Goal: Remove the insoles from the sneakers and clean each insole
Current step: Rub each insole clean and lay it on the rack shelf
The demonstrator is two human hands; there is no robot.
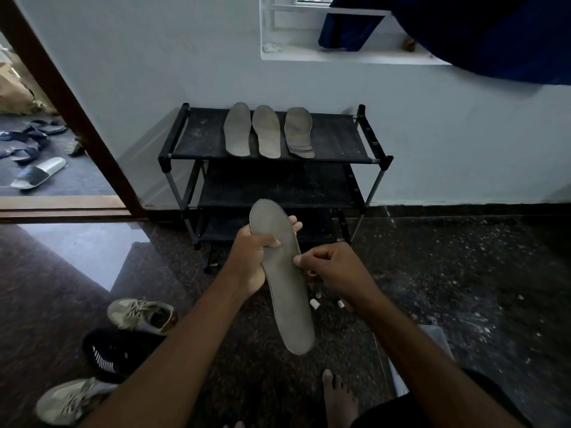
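held insole (284, 279) between the hands, toe far | left hand (251, 257) grips its far part, thumb on top | right hand (329, 268) curled, thumb touching its right edge, pinch unclear | three insoles (265, 131) side by side on rack (197, 140) top shelf | two grey sneakers (142, 315), one black sneaker (117, 353), near left; markings unreadable

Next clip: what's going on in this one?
A person is working on a grey insole. The left hand grips it near its far end, and the right hand appears to pinch its right edge with curled fingers. On the top shelf of a black shoe rack by the wall, three more insoles lie side by side. On the floor to the left sit two grey sneakers and a black sneaker.
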